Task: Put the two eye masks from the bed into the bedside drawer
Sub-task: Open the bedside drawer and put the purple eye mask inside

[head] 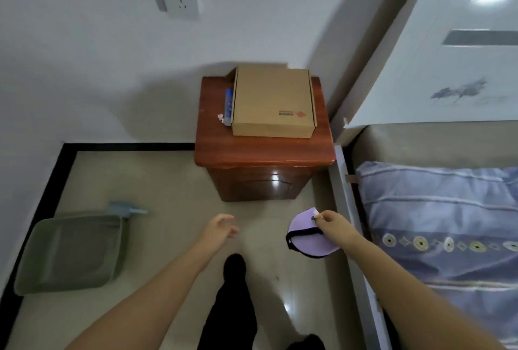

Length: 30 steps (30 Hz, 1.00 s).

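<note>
**Carry stage: eye mask in hand, drawer shut**

- Bed [448,237]: along the right edge, striped lilac-blue pillow on top. No second eye mask visible on the part in view.
- Bedside cabinet [265,153]: red-brown wood, standing between wall and bed, straight ahead. Drawer front [263,183] closed, glossy, flush with the carcass.
- Bin [70,251]: green, on the floor at left, well apart from the cabinet.
- Cardboard box [273,101]: closed, on the cabinet top, with a blue tube [228,106] just beside its left edge.
- Eye mask [307,233]: purple with black trim, dangling in the air between bed and cabinet, pinched at its upper edge.
- Right hand [335,225]: grasping the eye mask between fingertips.
- Left hand [220,227]: released and empty, fingers loosely spread, reaching forward toward the cabinet.

Judged step: transport of one mask toward the drawer. Next move likely calls for pulling the drawer front out with the free left hand, then dropping the mask inside; the other mask's whereabouts cannot be told.
</note>
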Each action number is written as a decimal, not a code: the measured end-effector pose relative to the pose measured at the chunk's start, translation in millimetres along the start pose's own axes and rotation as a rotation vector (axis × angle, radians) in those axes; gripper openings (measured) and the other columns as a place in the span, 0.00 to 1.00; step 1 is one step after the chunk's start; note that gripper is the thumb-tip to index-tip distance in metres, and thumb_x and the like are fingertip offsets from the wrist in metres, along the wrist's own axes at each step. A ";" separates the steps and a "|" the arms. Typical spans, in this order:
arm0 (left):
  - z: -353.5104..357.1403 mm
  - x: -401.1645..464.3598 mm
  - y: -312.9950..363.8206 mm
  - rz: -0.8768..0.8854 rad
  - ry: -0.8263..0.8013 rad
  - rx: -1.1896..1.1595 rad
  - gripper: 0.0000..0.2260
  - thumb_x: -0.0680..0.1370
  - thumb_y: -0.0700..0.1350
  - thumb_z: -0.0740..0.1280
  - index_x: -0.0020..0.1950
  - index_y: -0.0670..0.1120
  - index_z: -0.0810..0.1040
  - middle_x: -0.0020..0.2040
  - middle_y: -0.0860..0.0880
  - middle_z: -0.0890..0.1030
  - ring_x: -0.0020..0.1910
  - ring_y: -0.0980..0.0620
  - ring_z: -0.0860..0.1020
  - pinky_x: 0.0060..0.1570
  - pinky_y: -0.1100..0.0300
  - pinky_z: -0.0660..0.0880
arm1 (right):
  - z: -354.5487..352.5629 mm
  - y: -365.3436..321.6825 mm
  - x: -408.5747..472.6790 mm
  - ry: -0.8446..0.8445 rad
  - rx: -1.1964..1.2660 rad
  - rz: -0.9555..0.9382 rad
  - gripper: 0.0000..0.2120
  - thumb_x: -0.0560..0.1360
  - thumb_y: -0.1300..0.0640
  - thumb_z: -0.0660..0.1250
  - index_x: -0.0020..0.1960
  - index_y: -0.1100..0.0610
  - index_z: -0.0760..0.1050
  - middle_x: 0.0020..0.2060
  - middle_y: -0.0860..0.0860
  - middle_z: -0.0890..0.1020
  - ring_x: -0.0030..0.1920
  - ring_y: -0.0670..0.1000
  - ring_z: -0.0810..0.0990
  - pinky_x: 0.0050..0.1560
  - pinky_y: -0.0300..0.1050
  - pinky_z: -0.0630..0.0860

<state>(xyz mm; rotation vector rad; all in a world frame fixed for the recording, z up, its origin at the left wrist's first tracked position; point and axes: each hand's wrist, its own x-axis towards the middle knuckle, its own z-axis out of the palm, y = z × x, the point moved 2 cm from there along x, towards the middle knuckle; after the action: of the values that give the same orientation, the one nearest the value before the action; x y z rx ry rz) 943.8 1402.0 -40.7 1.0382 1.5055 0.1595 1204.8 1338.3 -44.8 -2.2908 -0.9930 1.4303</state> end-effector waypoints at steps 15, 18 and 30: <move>-26.3 254.3 -7.4 0.143 0.483 0.012 0.14 0.75 0.32 0.61 0.60 0.39 0.69 0.57 0.37 0.75 0.59 0.41 0.74 0.52 0.60 0.67 | 11.6 12.3 235.5 0.351 0.198 0.134 0.23 0.77 0.61 0.61 0.68 0.64 0.56 0.60 0.62 0.75 0.60 0.63 0.74 0.51 0.48 0.67; -35.9 264.6 -12.8 0.152 0.551 0.206 0.12 0.74 0.32 0.61 0.56 0.33 0.72 0.54 0.31 0.77 0.54 0.34 0.75 0.44 0.53 0.67 | 9.4 20.2 242.6 0.384 0.173 0.111 0.22 0.77 0.62 0.60 0.67 0.63 0.57 0.57 0.61 0.77 0.57 0.61 0.75 0.50 0.48 0.68; -46.9 267.9 -26.2 0.245 0.585 0.406 0.14 0.69 0.31 0.60 0.27 0.43 0.61 0.26 0.46 0.65 0.25 0.48 0.64 0.26 0.57 0.57 | -17.5 38.7 265.6 0.282 -0.229 -0.069 0.11 0.75 0.67 0.60 0.55 0.72 0.73 0.48 0.69 0.80 0.50 0.67 0.78 0.46 0.48 0.67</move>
<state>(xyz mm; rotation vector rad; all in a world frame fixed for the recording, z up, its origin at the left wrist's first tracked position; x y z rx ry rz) 928.6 1587.4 -240.9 1.5978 1.9808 0.3646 1310.3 1490.2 -240.0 -2.5004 -1.1831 0.9734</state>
